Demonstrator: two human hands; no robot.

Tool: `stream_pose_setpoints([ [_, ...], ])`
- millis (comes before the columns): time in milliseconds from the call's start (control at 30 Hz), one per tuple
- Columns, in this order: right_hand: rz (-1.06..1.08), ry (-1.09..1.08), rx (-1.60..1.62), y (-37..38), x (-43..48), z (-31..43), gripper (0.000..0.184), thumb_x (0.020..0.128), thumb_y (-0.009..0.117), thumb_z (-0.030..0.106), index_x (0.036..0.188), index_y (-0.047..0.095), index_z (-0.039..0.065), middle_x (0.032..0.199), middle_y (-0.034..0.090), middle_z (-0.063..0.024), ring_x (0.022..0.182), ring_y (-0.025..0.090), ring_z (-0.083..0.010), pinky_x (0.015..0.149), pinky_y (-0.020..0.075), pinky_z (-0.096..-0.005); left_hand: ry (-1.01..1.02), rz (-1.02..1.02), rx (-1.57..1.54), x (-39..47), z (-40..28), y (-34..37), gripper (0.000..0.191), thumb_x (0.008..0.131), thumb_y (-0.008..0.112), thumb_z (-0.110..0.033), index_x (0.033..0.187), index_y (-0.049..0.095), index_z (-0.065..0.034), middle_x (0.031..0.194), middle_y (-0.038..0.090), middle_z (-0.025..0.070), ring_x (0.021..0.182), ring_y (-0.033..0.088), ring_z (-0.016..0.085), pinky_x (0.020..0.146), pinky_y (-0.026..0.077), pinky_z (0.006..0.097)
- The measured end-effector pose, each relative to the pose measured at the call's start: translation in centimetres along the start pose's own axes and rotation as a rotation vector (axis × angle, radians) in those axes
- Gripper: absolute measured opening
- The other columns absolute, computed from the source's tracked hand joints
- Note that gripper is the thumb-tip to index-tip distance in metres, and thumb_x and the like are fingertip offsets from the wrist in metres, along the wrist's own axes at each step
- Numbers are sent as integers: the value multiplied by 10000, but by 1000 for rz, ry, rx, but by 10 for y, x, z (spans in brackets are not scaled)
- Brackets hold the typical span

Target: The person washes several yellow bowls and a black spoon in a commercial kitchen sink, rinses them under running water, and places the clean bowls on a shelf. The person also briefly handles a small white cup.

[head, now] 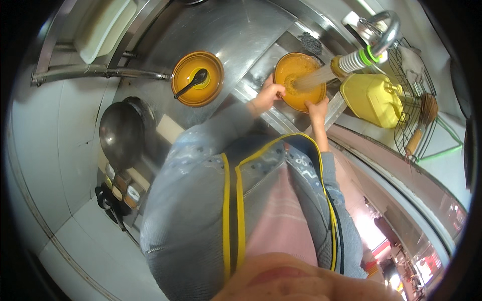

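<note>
Both my hands hold an orange bowl (293, 98) tilted over a steel sink (276, 56). My left hand (268, 97) grips the bowl's left rim, the thumb on top and the fingers partly hidden beneath. At the lower right rim, my right hand (317, 109) has its thumb over the edge. From the faucet (348, 64), with its white spring-like sleeve and green rings, a stream of water pours into the bowl and splashes. A second orange bowl (180, 81), with a black spoon (192, 82) in it, sits on the steel counter (241, 30) to the left.
A yellow plastic jug (367, 99) stands right of the sink, beside a wire rack (401, 129) with a wooden-handled brush (421, 124). A steel scouring pad (310, 42) lies behind the bowl. At left are a black wok (122, 135) and several seasoning containers (122, 184).
</note>
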State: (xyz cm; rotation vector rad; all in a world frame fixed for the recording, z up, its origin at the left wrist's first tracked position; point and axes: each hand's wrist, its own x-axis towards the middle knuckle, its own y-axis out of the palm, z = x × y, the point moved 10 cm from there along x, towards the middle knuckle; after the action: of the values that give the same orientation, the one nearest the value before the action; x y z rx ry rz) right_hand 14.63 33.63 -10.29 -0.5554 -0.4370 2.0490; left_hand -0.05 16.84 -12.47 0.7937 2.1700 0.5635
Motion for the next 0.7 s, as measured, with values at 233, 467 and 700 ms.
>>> stream_pose_setpoints([
  [233,220,-265,-435,4,85,41,437,817,689,238,1194,582,44,1040,644,-279,1028,612,-418,867,495,-450,-258,186,98,3,-29,25,325,813,605,-137,1120,566,-40,1053,629,119,935,650,281,744,566,464],
  [467,-69,127,-39,32,23,-16,606,727,764,262,1236,524,37,1033,663,-272,1029,635,-395,886,497,-425,300,18,290,-16,-53,46,610,695,620,-116,1268,436,-24,1074,570,85,897,597,182,747,499,300],
  [700,35,-304,-551,7,103,49,267,825,610,197,1008,643,5,905,659,-267,938,625,-437,808,512,-464,-186,208,178,25,-15,7,425,738,568,-176,1135,545,-28,1017,629,86,904,623,218,817,524,381],
])
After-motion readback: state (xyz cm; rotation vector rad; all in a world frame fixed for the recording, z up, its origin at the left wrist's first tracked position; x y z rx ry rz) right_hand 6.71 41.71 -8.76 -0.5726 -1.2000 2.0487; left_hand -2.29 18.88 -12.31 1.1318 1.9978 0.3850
